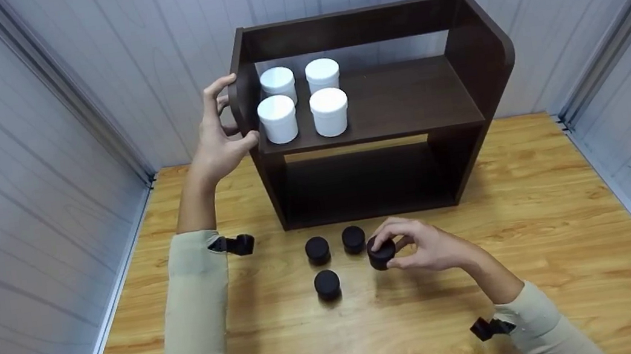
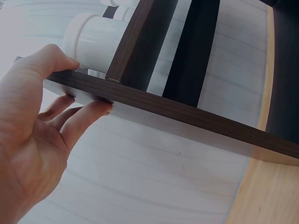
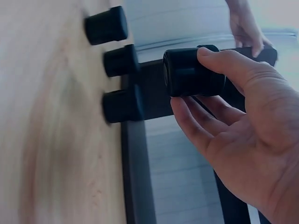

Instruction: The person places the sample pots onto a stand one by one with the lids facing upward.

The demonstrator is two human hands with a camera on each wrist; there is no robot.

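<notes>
A dark wooden shelf unit (image 1: 466, 96) stands at the back of the wooden table (image 1: 570, 216). Several white jars (image 1: 329, 112) sit on the left of its upper shelf. My left hand (image 1: 219, 130) grips the shelf unit's left side panel (image 2: 154, 102), thumb in front and fingers behind. My right hand (image 1: 416, 246) holds a small black jar (image 1: 381, 253) just above the table; in the right wrist view that black jar (image 3: 194, 71) is pinched between thumb and fingers. Three more black jars (image 1: 318, 250) stand on the table to its left.
Grey panelled walls (image 1: 17, 179) close in the table on the left, back and right. The shelf unit's lower compartment (image 1: 362, 186) is dark and holds nothing that I can see. Bare wood lies to the right of my right hand.
</notes>
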